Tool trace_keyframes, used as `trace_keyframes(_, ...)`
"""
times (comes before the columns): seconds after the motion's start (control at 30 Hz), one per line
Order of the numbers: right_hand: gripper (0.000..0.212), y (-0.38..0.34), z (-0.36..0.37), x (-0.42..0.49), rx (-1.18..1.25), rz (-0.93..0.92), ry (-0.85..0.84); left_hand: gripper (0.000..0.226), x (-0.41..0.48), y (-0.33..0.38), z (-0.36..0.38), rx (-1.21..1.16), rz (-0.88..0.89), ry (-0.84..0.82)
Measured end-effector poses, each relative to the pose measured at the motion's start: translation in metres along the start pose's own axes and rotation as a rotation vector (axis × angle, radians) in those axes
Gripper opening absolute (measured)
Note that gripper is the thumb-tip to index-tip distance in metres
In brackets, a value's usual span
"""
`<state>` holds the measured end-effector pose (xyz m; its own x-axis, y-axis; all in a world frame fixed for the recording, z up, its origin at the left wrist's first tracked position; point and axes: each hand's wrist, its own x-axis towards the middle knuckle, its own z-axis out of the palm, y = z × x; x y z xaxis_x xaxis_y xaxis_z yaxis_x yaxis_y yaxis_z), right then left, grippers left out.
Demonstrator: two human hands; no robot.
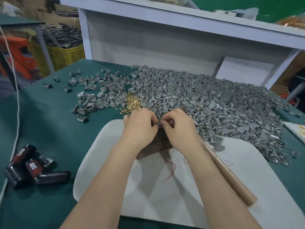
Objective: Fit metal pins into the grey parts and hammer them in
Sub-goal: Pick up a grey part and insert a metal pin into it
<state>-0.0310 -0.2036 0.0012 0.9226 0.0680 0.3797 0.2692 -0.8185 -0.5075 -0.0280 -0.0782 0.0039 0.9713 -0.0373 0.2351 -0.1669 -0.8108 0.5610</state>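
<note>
Near the desk's left edge sits a red-and-black tape dispenser, well apart from the action, so no threat there. Moving in, loose grey parts are strewn toward the back-left. Just beside them is the little pile of brass pins; a careless sweep of a wrist could scatter those across the green cover. Now the centre: the left hand, fingers curled, pinches one grey part above a dark block that lies on the white mat. The right hand meets it, fingertips nipped tight at that same part. It's likely seating a pin, though any pin there is too small to make out. Here's the risk: a pin sitting crooked in its hole would probably bend or jam under a blow, and a part held this finely could slip off the block. Fingers this close would be in the line of a strike too. Right of that forearm a wooden handle lies on the mat, its head hidden, so I can't confirm it's the hammer. Reaching for it frees one hand, and the part may tip. Beyond, the big heap of grey parts crowds the mat's back-right corner and could slide onto the working spot.
</note>
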Motion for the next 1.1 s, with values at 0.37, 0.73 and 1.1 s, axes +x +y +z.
trace_keyframes(0.37, 0.01, -0.008, -0.003, 0.001, -0.109, 0.021, -0.025, 0.007, 0.0, 0.0, 0.0, -0.003, -0.001, -0.008)
trace_keyframes(0.73, 0.008, 0.0, 0.004, 0.0, 0.065, 0.082, 0.048, 0.011, -0.002, 0.002, -0.005, -0.014, 0.016, -0.039)
trace_keyframes(1.1, 0.007, -0.006, 0.009, -0.008, 0.09, 0.072, 0.123, 0.009, -0.002, 0.002, -0.002, 0.012, -0.007, 0.0)
